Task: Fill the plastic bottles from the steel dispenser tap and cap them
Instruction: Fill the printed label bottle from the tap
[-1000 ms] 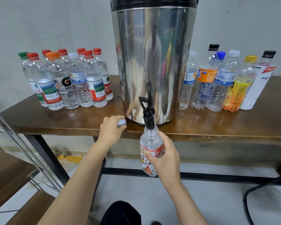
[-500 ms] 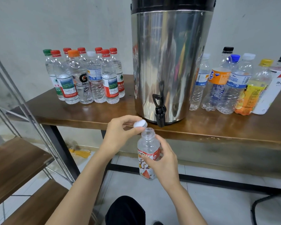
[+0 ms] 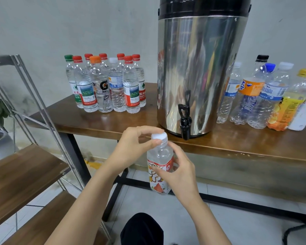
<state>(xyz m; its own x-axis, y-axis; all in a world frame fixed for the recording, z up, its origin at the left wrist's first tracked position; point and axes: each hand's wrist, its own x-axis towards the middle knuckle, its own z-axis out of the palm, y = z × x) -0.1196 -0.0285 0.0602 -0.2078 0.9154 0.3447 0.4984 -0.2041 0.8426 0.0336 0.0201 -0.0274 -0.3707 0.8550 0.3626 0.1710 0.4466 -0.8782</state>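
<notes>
I had the left grip pinching the white cap, thumb on the near side and fingertips curled over the far side. The cap sat on the neck of the bottle. I could not tell whether the cap was threaded home or only resting there. The right grip was wrapped round the bottle's labelled middle, thumb across the front of the red, white and orange label and fingers curled behind it.

The bottle was upright in the air, off the bench, in front of its near edge and above the tiled floor. It was lower than the black tap and to its left, not touching it. The bottle's body was clear, and I could not read the fill level for certain.

The steel dispenser stood on the bench with a black band round its top and the tap low on its front face. To its left, well apart, a tight cluster of capped bottles stood upright, mostly with red caps, plus one green, one orange and one white. To its right a row of other bottles stood just beside the dispenser, with white, black, blue and yellow caps, several of them looking crumpled. A metal-framed shelf rack with wooden boards stood at the left, beside the bench end.
</notes>
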